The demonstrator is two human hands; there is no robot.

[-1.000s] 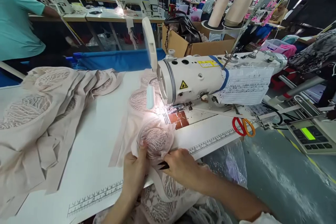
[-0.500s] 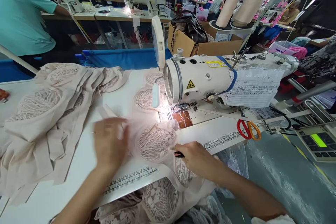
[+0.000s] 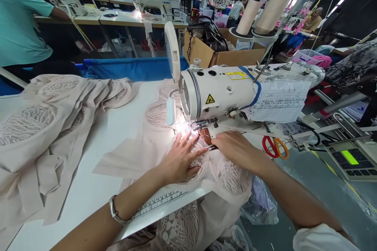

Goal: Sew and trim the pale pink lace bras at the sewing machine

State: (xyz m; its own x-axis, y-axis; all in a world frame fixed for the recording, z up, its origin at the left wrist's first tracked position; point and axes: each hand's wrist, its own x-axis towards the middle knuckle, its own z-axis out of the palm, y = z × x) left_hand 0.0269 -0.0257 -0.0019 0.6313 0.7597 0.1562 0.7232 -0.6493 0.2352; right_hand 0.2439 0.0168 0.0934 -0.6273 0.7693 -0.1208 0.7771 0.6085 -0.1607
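My left hand (image 3: 183, 157) lies with fingers spread on a pale pink lace bra (image 3: 232, 176), just in front of the needle area of a white sewing machine (image 3: 218, 90). Close to its fingertips, my right hand (image 3: 232, 147) is closed around a small dark pointed tool (image 3: 212, 147), whose exact kind I cannot make out. One lace cup lies partly under my left hand; another hangs over the table's front edge below my right forearm. More of the pale fabric runs behind the lit needle, where the machine head hides part of it.
Pale lace bra pieces (image 3: 59, 125) are piled at the left. Red and orange-handled scissors (image 3: 275, 147) lie right of the machine, near a control panel (image 3: 350, 159). Behind stand a cardboard box (image 3: 235, 57) and thread cones (image 3: 249, 15). A person in turquoise (image 3: 23, 27) works at far left.
My left hand has moved right from the bare tabletop onto the lace near the needle. My right hand has gone up toward the machine with the tool, and the lace has shifted right.
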